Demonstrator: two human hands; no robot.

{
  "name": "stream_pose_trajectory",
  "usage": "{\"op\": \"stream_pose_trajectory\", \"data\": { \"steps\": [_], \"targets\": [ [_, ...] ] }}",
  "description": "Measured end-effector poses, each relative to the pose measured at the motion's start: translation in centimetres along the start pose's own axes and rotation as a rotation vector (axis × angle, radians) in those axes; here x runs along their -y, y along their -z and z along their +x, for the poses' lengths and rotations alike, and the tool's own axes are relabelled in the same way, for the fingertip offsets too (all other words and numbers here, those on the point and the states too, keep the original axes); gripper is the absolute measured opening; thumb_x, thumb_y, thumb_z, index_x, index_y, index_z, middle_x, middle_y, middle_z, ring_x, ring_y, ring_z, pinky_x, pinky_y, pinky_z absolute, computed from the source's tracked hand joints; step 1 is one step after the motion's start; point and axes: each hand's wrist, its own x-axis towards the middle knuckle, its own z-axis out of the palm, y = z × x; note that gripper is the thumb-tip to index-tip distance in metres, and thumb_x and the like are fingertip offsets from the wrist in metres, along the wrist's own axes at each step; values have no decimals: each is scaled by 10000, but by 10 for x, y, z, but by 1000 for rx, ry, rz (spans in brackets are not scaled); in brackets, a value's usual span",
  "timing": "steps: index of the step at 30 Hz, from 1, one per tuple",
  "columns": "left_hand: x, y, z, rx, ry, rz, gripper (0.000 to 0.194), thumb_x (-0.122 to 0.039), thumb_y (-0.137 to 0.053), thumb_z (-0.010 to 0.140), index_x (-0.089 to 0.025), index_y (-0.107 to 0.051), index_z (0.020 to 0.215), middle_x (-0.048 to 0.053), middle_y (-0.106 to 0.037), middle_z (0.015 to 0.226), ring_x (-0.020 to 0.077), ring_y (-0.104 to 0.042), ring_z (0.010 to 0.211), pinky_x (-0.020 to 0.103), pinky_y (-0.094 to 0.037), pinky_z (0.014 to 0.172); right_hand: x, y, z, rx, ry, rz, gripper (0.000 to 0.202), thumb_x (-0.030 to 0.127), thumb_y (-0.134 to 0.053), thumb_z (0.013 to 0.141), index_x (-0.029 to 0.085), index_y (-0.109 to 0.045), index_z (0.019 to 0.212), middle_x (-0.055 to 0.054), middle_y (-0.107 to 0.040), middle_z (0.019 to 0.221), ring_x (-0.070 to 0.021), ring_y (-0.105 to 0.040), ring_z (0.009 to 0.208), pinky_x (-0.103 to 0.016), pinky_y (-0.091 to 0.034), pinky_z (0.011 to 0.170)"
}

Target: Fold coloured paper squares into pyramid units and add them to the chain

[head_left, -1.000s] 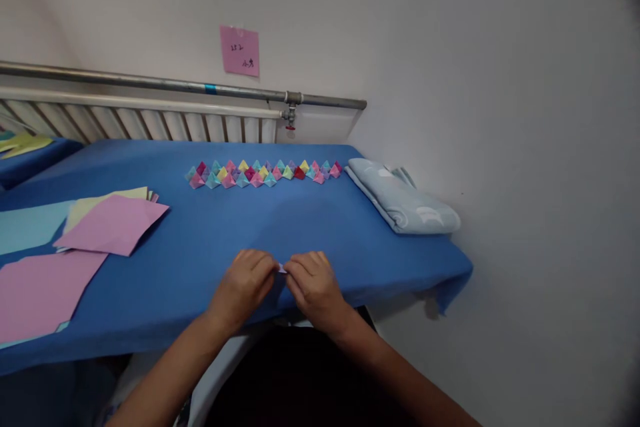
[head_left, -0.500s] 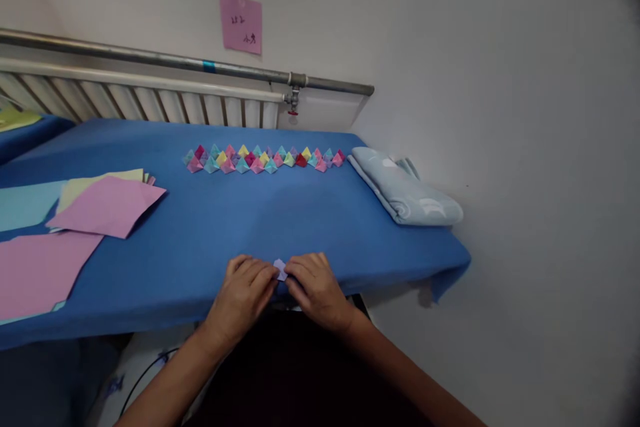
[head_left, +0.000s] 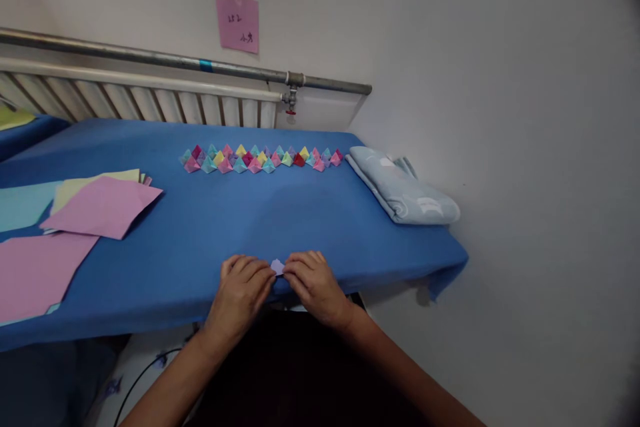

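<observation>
Blue cloth [head_left: 200, 227] spans the frame's left and middle, pink sheets [head_left: 103, 207] lying far left. At lower centre, the left hand [head_left: 243, 287] and right hand [head_left: 315, 283] pinch opposite sides of a small lilac paper [head_left: 277, 267]; right of centre rests a folded blanket [head_left: 403, 187].

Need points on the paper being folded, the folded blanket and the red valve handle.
Small lilac paper [head_left: 277, 267]: head view, its middle, between both hands' fingers.
Folded blanket [head_left: 406, 192]: head view, top face.
Red valve handle [head_left: 291, 113]: head view, its middle.
</observation>
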Motion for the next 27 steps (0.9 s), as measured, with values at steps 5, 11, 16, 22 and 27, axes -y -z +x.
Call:
{"op": "stream_pose_trajectory", "data": {
  "steps": [5, 11, 16, 22, 27],
  "targets": [
    [-4, -2, 3, 40, 152, -6, 181, -258, -488, 919, -216, -657, 871, 36, -673, 875, 203, -564, 852, 391, -365, 791, 0, 3, 11, 64, -95, 78, 115, 172, -513, 912, 194, -600, 840, -20, -650, 901, -143, -571, 863, -289, -401, 798],
    [-6, -6, 6, 51, 259, 21, 214, -286, -476, 915, -204, -646, 814, 27, -645, 806, 190, -545, 774, 370, -356, 756, 1, 2, 19, 40, -208, 164, 178, 244, -569, 891, 192, -552, 722, 1, -609, 798, -129, -548, 779, -270, -401, 739],
    [-7, -8, 8, 93, 346, 34, 208, -295, -505, 897, -190, -619, 758, 27, -624, 763, 207, -544, 758, 365, -345, 722, 2, 1, 22, 31, -285, 221, 220, 209, -597, 865, 180, -523, 660, 6, -588, 760, -117, -532, 734, -249, -394, 694],
    [-7, -7, 10, 67, 343, 51, 206, -281, -504, 889, -191, -581, 721, 21, -615, 747, 200, -534, 740, 348, -340, 703, 0, 1, 23, 23, -314, 228, 213, 212, -622, 836, 182, -529, 647, 7, -593, 785, -114, -544, 746, -239, -399, 691],
    [-6, -8, 10, 61, 353, 24, 186, -274, -516, 875, -192, -574, 718, 21, -620, 754, 203, -543, 741, 351, -346, 709, -1, -1, 25, 38, -331, 196, 211, 205, -645, 818, 181, -534, 639, 9, -590, 778, -115, -547, 740, -239, -397, 680]
  ]
}}
